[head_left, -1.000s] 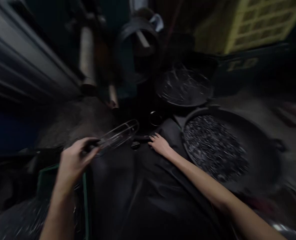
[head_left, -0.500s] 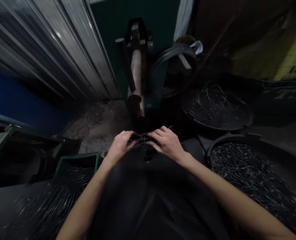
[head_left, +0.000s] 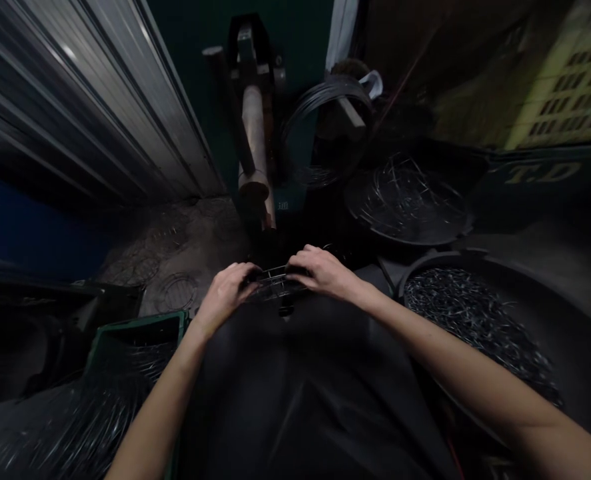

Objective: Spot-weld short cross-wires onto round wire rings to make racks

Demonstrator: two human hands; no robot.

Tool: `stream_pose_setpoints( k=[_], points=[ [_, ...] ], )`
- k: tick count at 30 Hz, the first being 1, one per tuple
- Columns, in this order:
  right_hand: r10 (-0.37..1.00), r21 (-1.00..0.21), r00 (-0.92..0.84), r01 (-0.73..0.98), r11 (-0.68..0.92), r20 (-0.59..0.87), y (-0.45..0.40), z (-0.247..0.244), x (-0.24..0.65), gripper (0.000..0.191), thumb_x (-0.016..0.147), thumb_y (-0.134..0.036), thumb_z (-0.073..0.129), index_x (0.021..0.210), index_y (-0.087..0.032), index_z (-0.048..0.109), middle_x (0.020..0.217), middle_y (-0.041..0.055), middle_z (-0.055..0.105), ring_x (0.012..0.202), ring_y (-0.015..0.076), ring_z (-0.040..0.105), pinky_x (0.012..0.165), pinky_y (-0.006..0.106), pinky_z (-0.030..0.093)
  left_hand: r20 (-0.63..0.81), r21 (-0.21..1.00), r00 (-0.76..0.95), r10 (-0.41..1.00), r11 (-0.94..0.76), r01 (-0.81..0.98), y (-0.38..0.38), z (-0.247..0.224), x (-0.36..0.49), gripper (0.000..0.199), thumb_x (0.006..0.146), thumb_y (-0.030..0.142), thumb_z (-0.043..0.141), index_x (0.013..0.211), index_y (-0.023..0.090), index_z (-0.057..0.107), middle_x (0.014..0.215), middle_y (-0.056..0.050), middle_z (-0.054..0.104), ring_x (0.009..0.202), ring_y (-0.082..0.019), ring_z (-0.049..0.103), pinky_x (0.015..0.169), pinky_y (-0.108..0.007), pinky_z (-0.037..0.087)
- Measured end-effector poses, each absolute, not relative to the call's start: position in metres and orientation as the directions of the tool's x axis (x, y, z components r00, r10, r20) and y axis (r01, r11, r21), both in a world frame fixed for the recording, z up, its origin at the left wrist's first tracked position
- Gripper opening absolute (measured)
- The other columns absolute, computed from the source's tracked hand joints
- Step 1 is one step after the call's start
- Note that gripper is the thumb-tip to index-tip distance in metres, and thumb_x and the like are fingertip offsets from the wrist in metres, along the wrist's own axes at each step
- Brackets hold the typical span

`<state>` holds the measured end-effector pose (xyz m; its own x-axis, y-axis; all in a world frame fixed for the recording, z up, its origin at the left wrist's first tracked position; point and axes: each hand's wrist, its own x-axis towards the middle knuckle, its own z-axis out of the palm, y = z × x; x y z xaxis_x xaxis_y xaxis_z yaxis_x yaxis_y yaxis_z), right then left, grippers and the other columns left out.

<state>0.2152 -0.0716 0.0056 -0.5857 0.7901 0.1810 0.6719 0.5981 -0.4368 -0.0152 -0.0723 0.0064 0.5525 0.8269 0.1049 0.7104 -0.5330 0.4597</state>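
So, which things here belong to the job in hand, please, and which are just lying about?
In hand: wire frame, held by left hand and right hand; perhaps the metal pieces in the round tub.
Apparently just lying about: yellow crate; wire coil.

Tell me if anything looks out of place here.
A round wire piece lies on the floor beyond the green crate, perhaps dropped or set aside. Wires on the dark tray lie tangled, some poking up. It is too dark to tell whether the wire frame held by the left hand and right hand is bent.
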Motion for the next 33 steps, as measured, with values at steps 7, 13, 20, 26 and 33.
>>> stream_pose_setpoints(
  k=[7,13,20,26,33],
  points=[
    [0.785,-0.278,-0.571,0.735,0.619,0.239,-0.065,0.016,0.227,0.014,0.086,-0.029,0.052,0.083,-0.021,0.062,0.078,0.0035,0.058,0.074,0.016,0.044,0.065,0.027,0.029,0.077,0.5,0.513,0.855,-0.478,0.722,-0.063,0.024,-0.012,0.019,0.078,0.029,0.061,0.095,0.02,0.061,0.09,-0.002,0.067,0.083,-0.017,0.061,0.074,-0.026,0.045],
    [0.795,-0.288,-0.541,0.743,0.604,0.274,-0.043,0.019,0.222,0.013,0.086,-0.029,0.053,0.084,-0.021,0.063,0.08,0.0031,0.058,0.077,0.0162,0.044,0.066,0.027,0.03,0.05,0.519,0.498,0.866,-0.449,0.728,-0.038,0.036,-0.012,0.018,0.077,0.028,0.061,0.093,0.019,0.062,0.087,-0.002,0.068,0.08,-0.016,0.062,0.069,-0.024,0.044],
    [0.801,-0.353,-0.508,0.721,0.597,0.316,-0.021,0.017,0.225,0.013,0.085,-0.028,0.054,0.081,-0.021,0.063,0.08,0.0038,0.054,0.077,0.0161,0.044,0.067,0.027,0.035,-0.007,0.565,0.52,0.854,-0.426,0.707,-0.009,0.04,-0.009,0.026,0.074,0.035,0.063,0.092,0.017,0.064,0.081,-0.001,0.067,0.074,-0.015,0.061,0.063,-0.022,0.042],
    [0.82,-0.353,-0.47,0.744,0.568,0.327,-0.003,0.016,0.227,0.013,0.084,-0.03,0.056,0.079,-0.021,0.063,0.08,0.0035,0.055,0.077,0.0162,0.044,0.067,0.027,0.036,0.002,0.558,0.52,0.854,-0.432,0.708,0.012,0.043,-0.005,0.028,0.072,0.034,0.065,0.093,0.016,0.064,0.084,-0.002,0.068,0.078,-0.016,0.061,0.066,-0.022,0.041],
    [0.819,-0.341,-0.46,0.751,0.565,0.342,0.008,0.012,0.226,0.012,0.083,-0.029,0.056,0.079,-0.021,0.064,0.079,0.0034,0.055,0.076,0.0163,0.045,0.067,0.027,0.036,-0.022,0.562,0.533,0.846,-0.431,0.706,0.028,0.042,-0.003,0.028,0.07,0.033,0.066,0.091,0.014,0.066,0.084,-0.003,0.068,0.078,-0.017,0.061,0.066,-0.022,0.041]
  ],
)
